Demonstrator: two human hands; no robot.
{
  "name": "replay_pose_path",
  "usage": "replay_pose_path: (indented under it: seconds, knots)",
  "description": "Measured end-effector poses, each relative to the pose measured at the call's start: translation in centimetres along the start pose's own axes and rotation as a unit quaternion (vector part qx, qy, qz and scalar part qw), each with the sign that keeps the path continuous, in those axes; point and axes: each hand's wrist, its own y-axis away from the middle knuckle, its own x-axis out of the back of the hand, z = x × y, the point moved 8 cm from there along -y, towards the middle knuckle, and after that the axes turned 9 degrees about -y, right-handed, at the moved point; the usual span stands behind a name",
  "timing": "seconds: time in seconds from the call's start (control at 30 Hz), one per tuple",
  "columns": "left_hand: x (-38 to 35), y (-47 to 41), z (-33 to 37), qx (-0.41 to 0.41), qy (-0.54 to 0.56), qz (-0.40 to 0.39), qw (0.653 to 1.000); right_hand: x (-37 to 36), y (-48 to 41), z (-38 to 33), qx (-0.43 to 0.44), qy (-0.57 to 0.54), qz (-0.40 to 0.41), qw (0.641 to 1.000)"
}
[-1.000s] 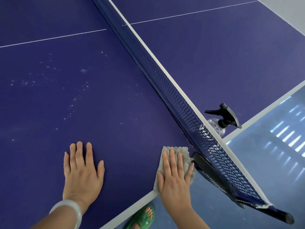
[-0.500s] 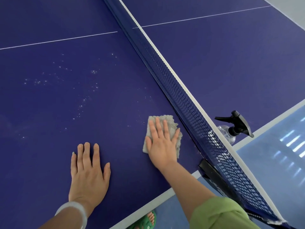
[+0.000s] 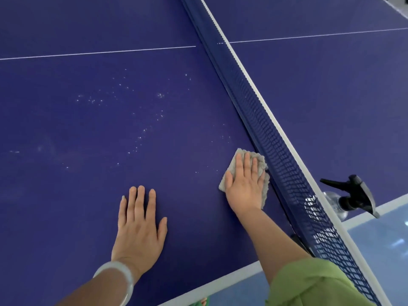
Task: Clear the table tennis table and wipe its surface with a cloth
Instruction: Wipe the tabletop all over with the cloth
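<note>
Cloth (image 3: 261,161), grey and nubbly, lies flat on the blue table (image 3: 77,206) in the lower middle-right of the head view, its far edge touching the foot of the net (image 3: 265,129). It looks light, soft and limp. It should fold or bunch under an uneven push, and it probably drags a little on the matt surface rather than sliding freely. A flat palm spread over its middle is the sensible way to drive it; to lift it, a pinch at the free corner showing past the fingertips would do.

The right hand (image 3: 245,186) lies directly on top of the cloth, fingers straight and close together, pressing it down and not gripping it. Cloth shows beyond the fingertips and along the edge of the hand that faces the net. The left hand (image 3: 139,228), lower centre of the frame, rests flat on bare table with fingers extended and holds nothing; a pale bracelet (image 3: 119,277) circles its wrist.

White specks (image 3: 141,135) scatter across the table above and to the left of both hands, well apart from the cloth, so that patch seems not yet wiped. A spray bottle (image 3: 353,195) stands beyond the net at the right edge of the frame.
</note>
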Motion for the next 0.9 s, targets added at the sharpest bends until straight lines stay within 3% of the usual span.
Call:
replay_pose_path:
  seconds: [0.17, 0.23, 0.4, 0.67, 0.77, 0.9]
  knots:
    - [-0.1, 0.1, -0.1, 0.002, -0.005, -0.005, 1.000, -2.4, 3.5, -4.8, 0.239, 0.042, -0.071, 0.967]
    - [-0.1, 0.1, 0.0, 0.003, -0.005, -0.008, 1.000, -1.5, 3.2, -2.5, 0.221, 0.041, -0.058, 0.973]
    - [0.2, 0.2, 0.0, 0.004, 0.002, -0.004, 1.000, 1.3, -2.0, 1.3, 0.071, 0.022, -0.004, 0.997]
    - [-0.4, 0.1, -0.1, 0.001, 0.000, -0.005, 1.000, 0.0, -12.7, -7.9, 0.086, 0.004, -0.023, 0.996]
    - [-0.3, 0.1, -0.2, 0.004, -0.007, -0.008, 1.000, -2.1, -9.1, -11.9, 0.187, 0.037, -0.055, 0.980]
    - [-0.2, 0.2, -0.2, 0.008, -0.008, -0.015, 1.000, -3.4, -0.2, -11.6, 0.357, 0.035, -0.098, 0.928]
